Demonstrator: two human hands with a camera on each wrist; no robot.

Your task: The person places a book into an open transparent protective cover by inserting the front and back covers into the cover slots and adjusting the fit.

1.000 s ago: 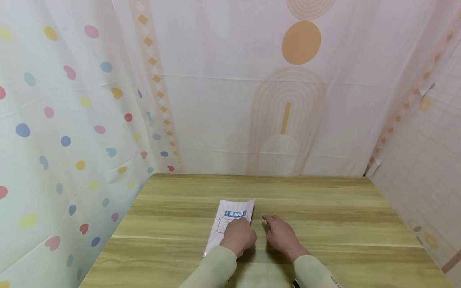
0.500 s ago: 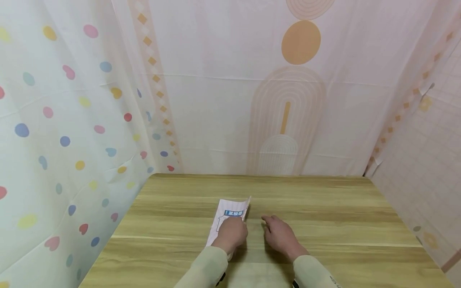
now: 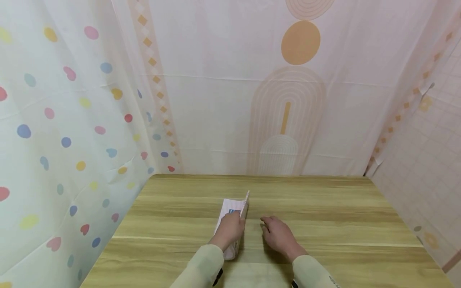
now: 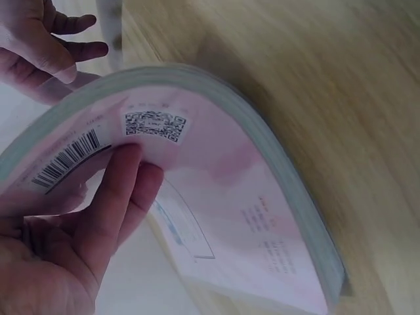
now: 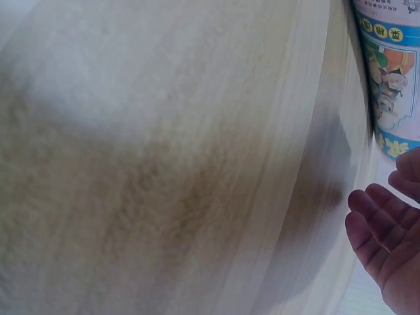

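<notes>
Lifted further than half a second ago, the booklet [image 3: 234, 210] now stands nearly on edge at the lower centre of the head view, its right side raised off the wooden table [image 3: 324, 224] and its printed cover turned almost out of sight; a second ago it lay flat with the blue title showing. From the left wrist view the booklet [image 4: 230, 197] bows into an arch — pink back cover with a barcode and a square code facing the camera, grey page edges curving along the top and right. The left hand [image 3: 230, 230] grips it, fingers [image 4: 118, 197] curled against the back cover near the barcode; the right hand [image 3: 279, 236] rests on the table just right of the booklet, fingers loosely spread and holding nothing — in the right wrist view its fingertips [image 5: 380, 230] hang relaxed at the lower right, the colourful cover [image 5: 390, 79] at the upper right. Patterned curtains [image 3: 72, 120] fill the upper frame behind the table.
</notes>
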